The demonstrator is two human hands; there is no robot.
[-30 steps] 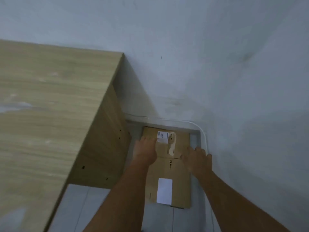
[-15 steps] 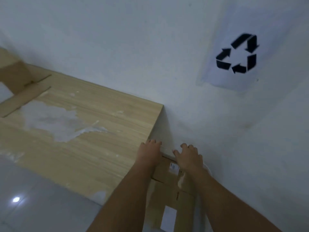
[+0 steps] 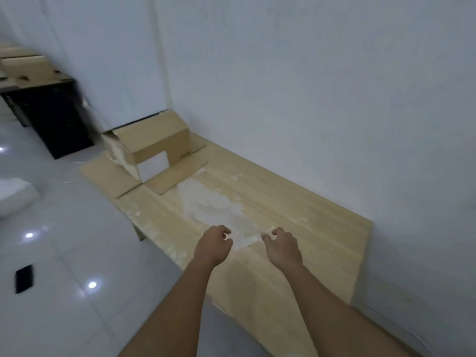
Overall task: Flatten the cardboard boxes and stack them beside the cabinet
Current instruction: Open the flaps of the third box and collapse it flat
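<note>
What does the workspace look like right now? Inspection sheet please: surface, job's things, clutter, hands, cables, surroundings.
Surface: light wooden cabinet top with a white smeared patch ahead of the hands.
Job's things: one unflattened cardboard box at the cabinet top's far end, flaps spread out; more cardboard boxes on a dark unit far left.
Clutter: flat black object and white block on the floor.
Hands: left hand and right hand above the cabinet top, fingers loosely curled, holding nothing.
Cables: thin white cable on the floor near the box.
Surroundings: white walls, glossy white tile floor.
</note>
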